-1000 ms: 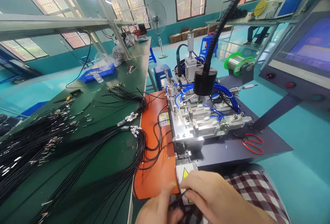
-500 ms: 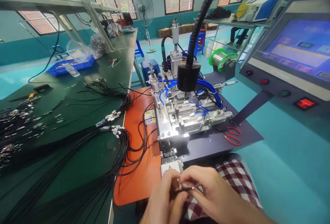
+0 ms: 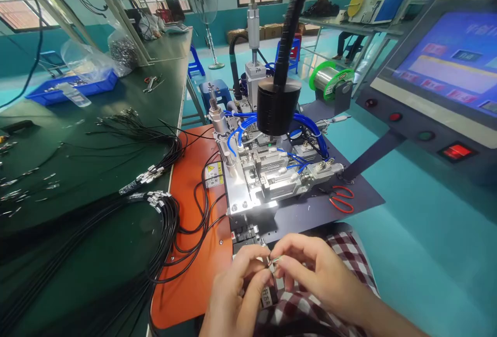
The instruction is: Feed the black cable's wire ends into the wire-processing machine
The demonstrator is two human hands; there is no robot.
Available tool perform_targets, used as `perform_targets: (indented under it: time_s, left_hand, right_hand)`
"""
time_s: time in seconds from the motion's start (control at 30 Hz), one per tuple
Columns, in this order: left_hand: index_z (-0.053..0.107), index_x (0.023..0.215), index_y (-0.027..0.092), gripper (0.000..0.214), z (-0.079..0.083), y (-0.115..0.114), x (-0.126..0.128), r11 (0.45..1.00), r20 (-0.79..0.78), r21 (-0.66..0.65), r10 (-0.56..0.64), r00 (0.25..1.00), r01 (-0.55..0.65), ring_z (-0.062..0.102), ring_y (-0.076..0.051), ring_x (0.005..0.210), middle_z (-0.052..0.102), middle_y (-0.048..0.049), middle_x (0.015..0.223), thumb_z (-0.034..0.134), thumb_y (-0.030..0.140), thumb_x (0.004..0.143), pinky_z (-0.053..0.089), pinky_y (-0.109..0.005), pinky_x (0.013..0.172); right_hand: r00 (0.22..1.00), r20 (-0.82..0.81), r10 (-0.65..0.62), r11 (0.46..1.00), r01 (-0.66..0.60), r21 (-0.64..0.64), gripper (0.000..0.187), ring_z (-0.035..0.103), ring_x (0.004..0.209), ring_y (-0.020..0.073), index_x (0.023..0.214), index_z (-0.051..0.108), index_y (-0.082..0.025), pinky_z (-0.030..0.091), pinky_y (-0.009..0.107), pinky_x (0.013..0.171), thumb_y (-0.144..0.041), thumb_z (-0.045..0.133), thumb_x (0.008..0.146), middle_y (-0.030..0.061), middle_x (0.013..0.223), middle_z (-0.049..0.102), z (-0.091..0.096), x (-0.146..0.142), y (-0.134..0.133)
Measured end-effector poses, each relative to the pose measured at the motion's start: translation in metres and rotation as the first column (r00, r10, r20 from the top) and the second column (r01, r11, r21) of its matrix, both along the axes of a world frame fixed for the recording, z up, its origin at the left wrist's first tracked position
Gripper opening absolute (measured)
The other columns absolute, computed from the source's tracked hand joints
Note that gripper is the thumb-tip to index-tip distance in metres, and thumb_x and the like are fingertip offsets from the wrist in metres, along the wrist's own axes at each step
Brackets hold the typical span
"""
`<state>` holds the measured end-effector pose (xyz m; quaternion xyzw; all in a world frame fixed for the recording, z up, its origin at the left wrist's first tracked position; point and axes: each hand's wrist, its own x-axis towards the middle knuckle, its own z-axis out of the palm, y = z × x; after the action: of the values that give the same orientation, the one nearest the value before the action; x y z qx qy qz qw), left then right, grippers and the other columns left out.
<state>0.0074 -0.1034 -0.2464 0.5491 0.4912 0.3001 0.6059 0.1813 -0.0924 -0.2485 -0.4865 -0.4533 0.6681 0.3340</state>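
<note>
My left hand [image 3: 235, 290] and my right hand [image 3: 316, 272] meet just below the front edge of a small metal fixture machine [image 3: 267, 176]. Both pinch a thin cable end with a small metal connector [image 3: 271, 262] between thumb and fingertips. The cable's black length is mostly hidden by my fingers. A bundle of black cables with metal connector ends [image 3: 155, 200] lies to the left on the green bench [image 3: 97, 145], looping onto an orange mat [image 3: 194, 275].
A black lamp head on a flexible arm [image 3: 278, 106] hangs over the fixture. Red-handled scissors [image 3: 341, 200] lie on the dark plate at right. A control panel with screen [image 3: 438, 78] stands far right. A blue tray [image 3: 73, 88] and a solder spool [image 3: 330, 81] sit farther back.
The view has shifted right and down. My hands rose from the bottom edge and now hold the connector end up between their fingertips, close under the machine.
</note>
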Motion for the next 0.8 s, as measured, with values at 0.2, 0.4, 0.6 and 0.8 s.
perform_targets:
  time_s: [0.2,0.4,0.6,0.8]
  left_hand:
    - [0.051,0.119,0.019,0.042,-0.005,0.005,-0.008,0.978,0.106,-0.202,0.069,0.992,-0.047,0.039,-0.007,0.047,0.059,-0.0002,0.07,0.056,0.044,0.086,0.03,-0.021,0.046]
    - [0.047,0.122,0.02,0.042,-0.003,0.004,-0.012,0.964,0.15,-0.265,0.068,0.986,-0.026,0.039,-0.005,0.045,0.059,0.0001,0.07,0.055,0.042,0.087,0.027,-0.02,0.045]
    - [0.048,0.12,0.017,0.043,0.002,0.007,-0.011,0.927,0.315,-0.37,0.061,0.947,0.064,0.037,-0.002,0.038,0.062,-0.0004,0.066,0.059,0.041,0.086,0.021,-0.016,0.04]
    - [0.048,0.115,0.016,0.043,0.002,0.011,-0.012,0.876,0.455,-0.46,0.093,0.886,0.144,0.033,0.0,0.032,0.062,0.0006,0.06,0.063,0.041,0.083,0.016,-0.015,0.036]
  right_hand:
    - [0.987,-0.143,-0.071,0.994,0.059,-0.089,0.037,0.049,0.043,0.007,0.076,0.059,-0.015,0.04,0.02,0.044,-0.052,0.065,0.076,-0.0016,0.063,0.062,-0.007,-0.005,0.007]
    - [0.975,-0.216,-0.057,0.99,0.027,-0.136,0.035,0.042,0.035,0.0018,0.076,0.058,-0.014,0.029,0.015,0.036,-0.048,0.066,0.079,-0.0021,0.062,0.063,-0.013,-0.013,0.007]
    - [0.935,-0.345,-0.076,0.978,0.003,-0.207,0.036,0.041,0.033,0.0004,0.077,0.057,-0.013,0.022,0.013,0.033,-0.047,0.07,0.078,-0.0031,0.059,0.061,-0.015,-0.016,0.002]
    - [0.908,-0.407,-0.104,0.978,0.019,-0.208,0.038,0.041,0.033,0.0014,0.076,0.056,-0.014,0.027,0.013,0.033,-0.049,0.072,0.075,-0.0053,0.055,0.056,-0.02,-0.022,-0.004]
